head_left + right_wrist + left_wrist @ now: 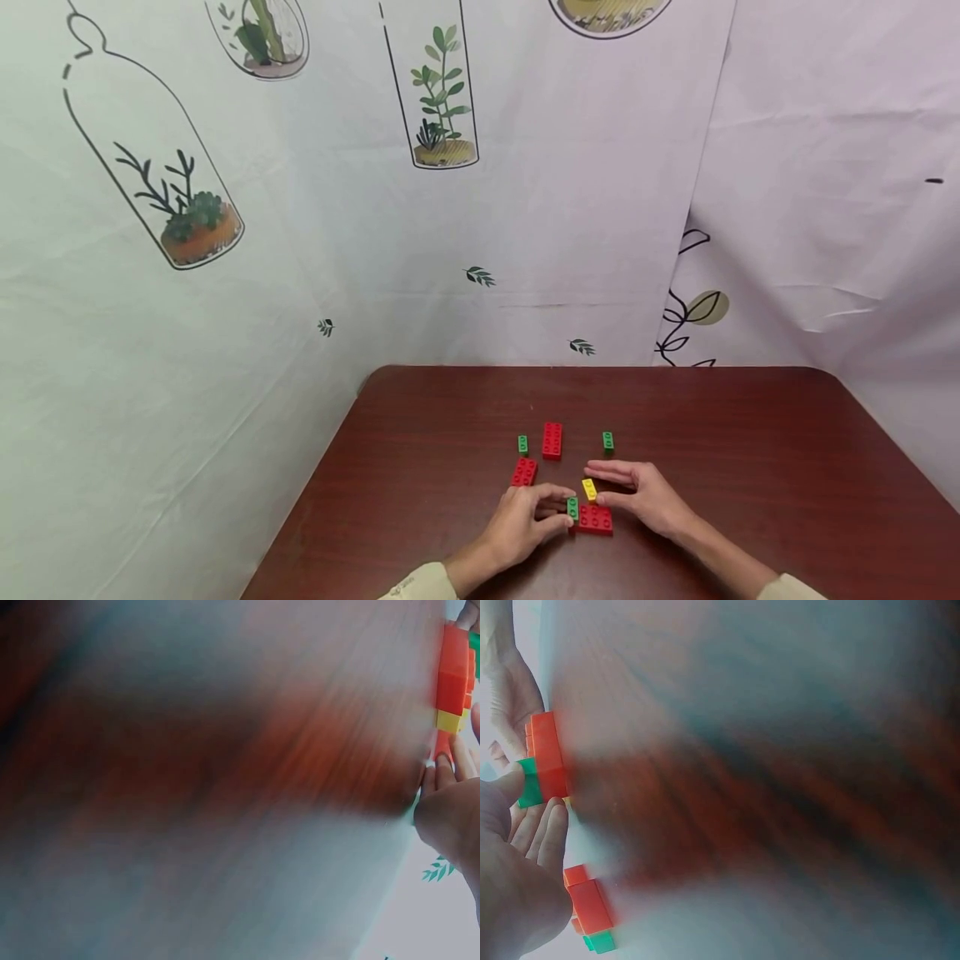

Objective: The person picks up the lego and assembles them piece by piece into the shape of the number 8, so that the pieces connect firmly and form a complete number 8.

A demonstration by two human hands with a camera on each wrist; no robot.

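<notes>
A green brick (573,509) sits on the left end of a red brick (596,520) near the front of the table. My left hand (519,523) pinches that green brick between thumb and fingers; in the left wrist view the thumb presses the green brick (530,784) beside the red brick (549,754). A small yellow brick (589,490) lies just behind the red one. My right hand (651,500) has its fingers extended, the thumb tip right at the yellow brick. In the right wrist view the yellow brick (448,721) shows beside the red brick (453,671).
Behind my left hand lies another red brick (524,472), partly covered by it. Farther back are a green brick (522,445), a long red brick (552,441) and another green brick (608,442). The dark wooden table (420,467) meets a printed cloth wall (525,250).
</notes>
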